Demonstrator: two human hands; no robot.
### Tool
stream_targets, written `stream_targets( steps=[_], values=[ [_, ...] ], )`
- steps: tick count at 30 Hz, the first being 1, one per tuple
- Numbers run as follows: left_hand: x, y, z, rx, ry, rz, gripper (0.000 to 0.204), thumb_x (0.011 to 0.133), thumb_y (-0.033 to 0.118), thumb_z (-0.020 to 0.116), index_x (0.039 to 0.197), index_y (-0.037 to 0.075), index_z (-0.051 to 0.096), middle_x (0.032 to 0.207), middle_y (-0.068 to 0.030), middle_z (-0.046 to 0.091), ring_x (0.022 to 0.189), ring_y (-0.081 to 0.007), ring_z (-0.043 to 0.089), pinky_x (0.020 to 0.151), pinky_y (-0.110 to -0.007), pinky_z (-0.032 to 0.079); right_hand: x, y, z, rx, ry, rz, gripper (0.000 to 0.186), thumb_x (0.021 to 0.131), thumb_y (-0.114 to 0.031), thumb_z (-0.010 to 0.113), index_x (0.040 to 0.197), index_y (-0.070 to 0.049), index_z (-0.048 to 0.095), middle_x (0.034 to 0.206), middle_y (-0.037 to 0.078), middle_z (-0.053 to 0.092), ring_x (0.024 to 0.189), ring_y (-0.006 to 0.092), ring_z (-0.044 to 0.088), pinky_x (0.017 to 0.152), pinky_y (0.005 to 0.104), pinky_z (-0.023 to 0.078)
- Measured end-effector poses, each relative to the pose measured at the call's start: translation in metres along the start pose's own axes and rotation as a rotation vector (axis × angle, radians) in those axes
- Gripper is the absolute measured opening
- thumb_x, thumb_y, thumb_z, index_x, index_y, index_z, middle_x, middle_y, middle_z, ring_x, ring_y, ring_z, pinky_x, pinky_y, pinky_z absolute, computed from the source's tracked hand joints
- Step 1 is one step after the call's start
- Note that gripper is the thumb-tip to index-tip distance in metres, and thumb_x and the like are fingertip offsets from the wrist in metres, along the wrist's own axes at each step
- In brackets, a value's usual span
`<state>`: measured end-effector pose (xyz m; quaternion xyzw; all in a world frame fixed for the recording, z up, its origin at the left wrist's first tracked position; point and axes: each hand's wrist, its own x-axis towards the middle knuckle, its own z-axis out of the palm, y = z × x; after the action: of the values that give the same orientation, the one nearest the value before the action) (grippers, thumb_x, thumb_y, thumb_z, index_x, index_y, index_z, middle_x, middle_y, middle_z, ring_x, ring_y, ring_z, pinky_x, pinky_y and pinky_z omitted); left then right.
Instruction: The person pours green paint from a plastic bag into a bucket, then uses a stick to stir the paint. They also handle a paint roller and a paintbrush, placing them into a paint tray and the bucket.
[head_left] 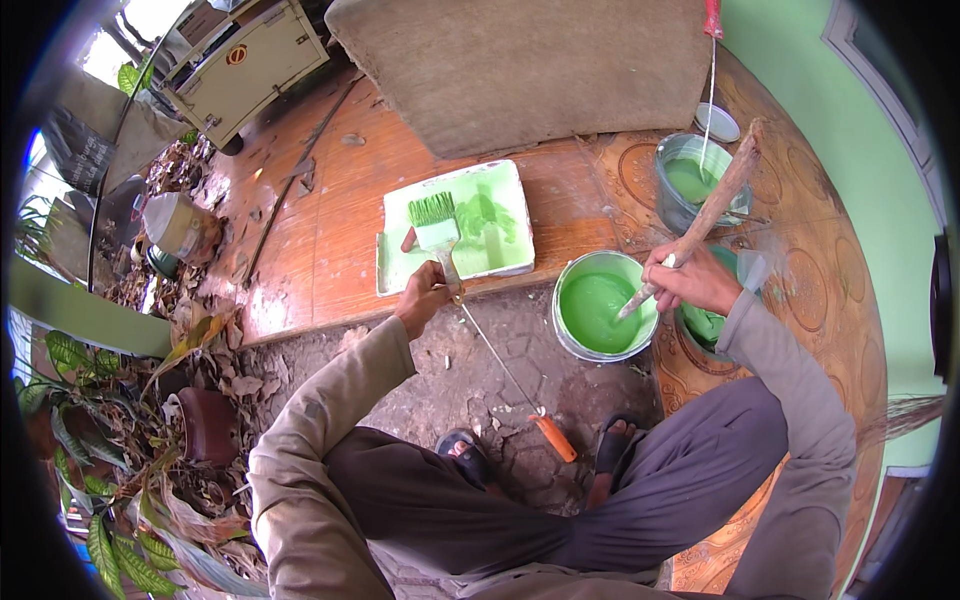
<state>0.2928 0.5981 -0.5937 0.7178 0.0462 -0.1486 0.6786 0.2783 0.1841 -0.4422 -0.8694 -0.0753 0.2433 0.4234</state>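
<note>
My left hand (424, 296) is closed round the handle of a wide paintbrush (437, 232). Its green-coated bristles point away from me, over a white paint tray (522, 215) streaked with green. In my right hand (698, 280) is a thick wooden stick (724, 190), tilted, with its paint-coated lower end in a white bucket (566, 340) of green paint (597, 308). A paint roller's orange handle (553, 438) rests near my feet, its thin metal rod running up toward the tray.
A second bucket (720, 335) with green paint stands partly under my right forearm. Behind it, a clear tub (682, 212) holds green paint and a red-handled tool (712, 20). Potted plants (208, 425) and dry leaves line the left; a brown board (530, 75) stands at the back.
</note>
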Motion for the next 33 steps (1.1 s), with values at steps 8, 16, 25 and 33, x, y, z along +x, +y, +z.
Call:
stream_targets(
  steps=[8, 16, 25, 33],
  values=[
    [-0.004, 0.005, 0.003, 0.167, -0.056, -0.024, 0.027, 0.089, 0.002, 0.059, 0.111, 0.003, 0.044, 0.103, -0.0113, 0.065, 0.091, -0.0153, 0.06, 0.072, -0.029, 0.049, 0.004, 0.004, 0.001, -0.004, 0.101, -0.056, 0.025, 0.085, -0.022, 0.056, 0.085, 0.002, 0.062, 0.079, 0.01, 0.065, 0.059, 0.0163, 0.067, 0.053, 0.0257, 0.053],
    [-0.008, 0.017, 0.016, 0.09, -0.113, -0.056, 0.012, 0.092, 0.001, 0.054, 0.104, 0.0, 0.052, 0.097, -0.0096, 0.062, 0.088, -0.0158, 0.06, 0.082, -0.031, 0.052, 0.009, 0.008, 0.016, 0.172, 0.1, -0.081, 0.027, 0.084, -0.022, 0.058, 0.085, 0.005, 0.062, 0.076, 0.012, 0.066, 0.062, 0.0162, 0.068, 0.05, 0.026, 0.053],
    [-0.006, 0.001, 0.003, 0.174, -0.146, -0.153, 0.013, 0.093, 0.005, 0.054, 0.104, -0.001, 0.052, 0.093, -0.008, 0.061, 0.091, -0.0162, 0.063, 0.078, -0.03, 0.054, 0.005, 0.01, 0.015, 0.209, 0.032, -0.049, 0.028, 0.085, -0.024, 0.058, 0.086, 0.004, 0.062, 0.079, 0.013, 0.066, 0.059, 0.0157, 0.067, 0.049, 0.0244, 0.053],
    [-0.004, -0.001, 0.002, 0.254, -0.221, -0.124, 0.022, 0.091, 0.018, 0.06, 0.104, 0.002, 0.052, 0.097, -0.0082, 0.063, 0.092, -0.0165, 0.063, 0.08, -0.031, 0.053, 0.001, 0.008, 0.007, 0.092, 0.001, -0.005, 0.03, 0.087, -0.026, 0.057, 0.089, 0.003, 0.061, 0.083, 0.013, 0.067, 0.063, 0.0169, 0.068, 0.051, 0.0261, 0.053]
  ],
)
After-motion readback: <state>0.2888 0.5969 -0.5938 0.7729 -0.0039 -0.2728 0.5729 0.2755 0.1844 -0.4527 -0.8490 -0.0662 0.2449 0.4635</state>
